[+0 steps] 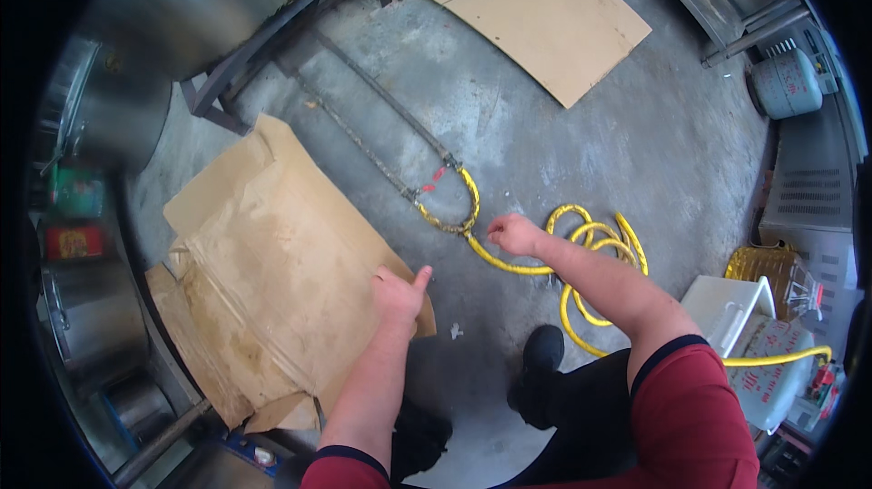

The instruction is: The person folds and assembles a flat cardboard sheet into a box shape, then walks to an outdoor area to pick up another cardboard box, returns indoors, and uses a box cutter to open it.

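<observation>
holding my left hand [397, 296] thumb-wide by the cardboard sheet [291, 244], gripping nothing i can see; my right hand [515, 233] curls beside the yellow hose [513, 267], whether pinching anything i can't tell. a snag in its loose loops could drag the dark pipes [391, 102] beyond.

Light is soft; edges bend into black.

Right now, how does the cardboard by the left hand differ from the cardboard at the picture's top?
The near cardboard, by the left hand, is creased, with folded flaps; the far cardboard looks flatter. The near cardboard has broad brown stains; the far cardboard looks cleaner, with a faint dark patch. Both are large brown sheets.
</observation>
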A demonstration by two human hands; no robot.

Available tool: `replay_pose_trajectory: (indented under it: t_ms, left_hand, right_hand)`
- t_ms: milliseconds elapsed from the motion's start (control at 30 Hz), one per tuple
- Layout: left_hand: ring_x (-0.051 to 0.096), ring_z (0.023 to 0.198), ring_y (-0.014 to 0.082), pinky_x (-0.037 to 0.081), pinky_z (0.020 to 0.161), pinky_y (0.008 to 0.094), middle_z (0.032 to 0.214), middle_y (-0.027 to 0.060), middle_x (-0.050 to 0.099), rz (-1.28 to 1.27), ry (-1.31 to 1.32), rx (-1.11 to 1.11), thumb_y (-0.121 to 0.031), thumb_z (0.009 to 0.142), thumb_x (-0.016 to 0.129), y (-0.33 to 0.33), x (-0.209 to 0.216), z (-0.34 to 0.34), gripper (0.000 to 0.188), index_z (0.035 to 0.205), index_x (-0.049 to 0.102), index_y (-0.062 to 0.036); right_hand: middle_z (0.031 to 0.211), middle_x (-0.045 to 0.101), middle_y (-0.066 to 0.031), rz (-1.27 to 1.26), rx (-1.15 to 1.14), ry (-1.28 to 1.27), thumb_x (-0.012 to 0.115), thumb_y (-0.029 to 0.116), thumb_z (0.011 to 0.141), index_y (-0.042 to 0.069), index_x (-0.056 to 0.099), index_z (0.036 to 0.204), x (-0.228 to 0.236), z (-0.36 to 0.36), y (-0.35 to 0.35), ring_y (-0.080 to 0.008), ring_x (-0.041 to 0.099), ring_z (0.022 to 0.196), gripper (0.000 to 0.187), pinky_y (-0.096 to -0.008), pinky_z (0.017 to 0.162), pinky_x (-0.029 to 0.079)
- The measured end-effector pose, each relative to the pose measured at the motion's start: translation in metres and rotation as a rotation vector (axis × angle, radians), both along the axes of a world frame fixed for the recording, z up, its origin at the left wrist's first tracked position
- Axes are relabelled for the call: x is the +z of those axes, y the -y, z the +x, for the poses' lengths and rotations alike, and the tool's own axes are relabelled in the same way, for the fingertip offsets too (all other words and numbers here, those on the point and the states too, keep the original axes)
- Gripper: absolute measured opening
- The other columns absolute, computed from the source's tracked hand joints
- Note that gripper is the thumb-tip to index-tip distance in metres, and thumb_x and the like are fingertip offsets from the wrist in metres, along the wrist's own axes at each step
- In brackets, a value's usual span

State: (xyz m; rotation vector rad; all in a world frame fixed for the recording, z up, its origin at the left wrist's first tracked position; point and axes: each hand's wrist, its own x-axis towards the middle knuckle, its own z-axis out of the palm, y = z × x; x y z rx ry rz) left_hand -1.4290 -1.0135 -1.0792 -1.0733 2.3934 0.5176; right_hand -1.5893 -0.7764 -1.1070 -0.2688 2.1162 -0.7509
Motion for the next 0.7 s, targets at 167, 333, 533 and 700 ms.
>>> replay_pose_trajectory:
  t_ms: [167,333,533,700]
  left_hand:
    - [0.063,0.109,0.0409,0.051,0.095,0.0456,0.117,0.0289,0.062,0.179,0.113,0.05,-0.03,0.09,0.062,-0.017,-0.002,-0.013,0.097,0.156,-0.005,-0.0032]
    - [0.067,0.097,0.0416,0.053,0.088,0.0472,0.105,0.0281,0.067,0.273,0.078,-0.08,-0.02,0.089,0.057,-0.002,0.01,-0.011,0.096,0.157,-0.008,-0.0058]
    - [0.066,0.096,0.0415,0.053,0.087,0.0475,0.107,0.0283,0.066,0.284,0.086,-0.056,-0.018,0.087,0.059,-0.017,-0.008,-0.028,0.096,0.157,-0.004,-0.0052]
    - [0.064,0.099,0.0427,0.052,0.088,0.0494,0.116,0.0298,0.06,0.246,-0.136,0.02,-0.014,0.084,0.061,-0.039,-0.011,-0.016,0.099,0.158,-0.004,-0.0085]
  right_hand:
    - [0.106,0.072,-0.0164,0.108,-0.021,-0.152,0.069,0.029,0.082,0.007,0.073,0.104,-0.032,-0.062,0.016,-0.0335,0.067,0.103,0.031,-0.0415,0.091,0.053]
    - [0.114,0.07,-0.019,0.042,-0.135,-0.279,0.069,0.03,0.082,0.002,0.066,0.116,-0.043,-0.093,0.049,-0.0343,0.065,0.108,0.044,-0.0419,0.094,0.051]
    - [0.118,0.067,-0.0201,-0.049,-0.171,-0.314,0.068,0.034,0.084,0.004,0.061,0.126,-0.065,-0.116,0.091,-0.036,0.063,0.113,0.053,-0.0445,0.096,0.05]
    - [0.118,0.067,-0.0199,0.046,-0.104,-0.291,0.069,0.036,0.081,0.003,0.061,0.121,-0.059,-0.121,0.113,-0.0368,0.063,0.112,0.053,-0.0453,0.095,0.051]
